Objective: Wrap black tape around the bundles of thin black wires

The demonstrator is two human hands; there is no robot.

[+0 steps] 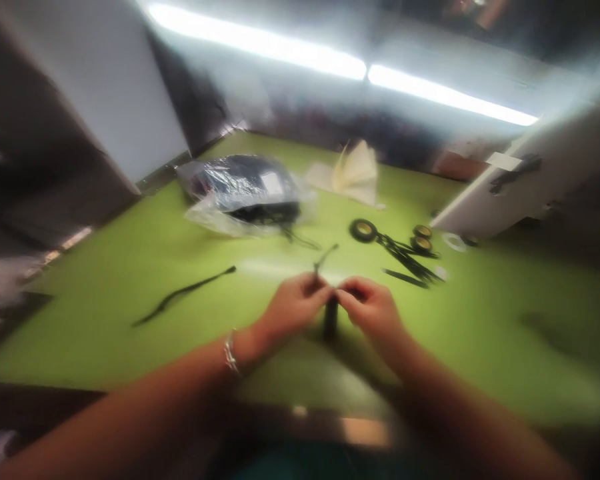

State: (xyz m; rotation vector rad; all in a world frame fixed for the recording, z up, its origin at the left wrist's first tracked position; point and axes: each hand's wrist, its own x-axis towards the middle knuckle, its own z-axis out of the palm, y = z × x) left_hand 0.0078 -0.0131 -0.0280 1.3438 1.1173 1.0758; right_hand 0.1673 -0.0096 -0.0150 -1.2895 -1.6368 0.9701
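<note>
Both hands meet over the green tabletop near its front. My left hand (300, 300) is closed in a pinch on a thin black cable (326, 255), whose end sticks up above the fingers. My right hand (373, 307) pinches a black strip (331, 321) that hangs down between the hands, its lower part blurred. The fingertips almost touch, and they hide where cable and strip come together. To the left, a separate black cable (185, 291) lies on the table.
A clear plastic bag (245, 190) of dark items lies at the back left. Behind it stands an open notebook (357, 175). On the right are a black tape roll (363, 231), smaller rolls (422, 245), black cables (405, 257) and a white ring (454, 242). A pale panel (485, 190) borders the right.
</note>
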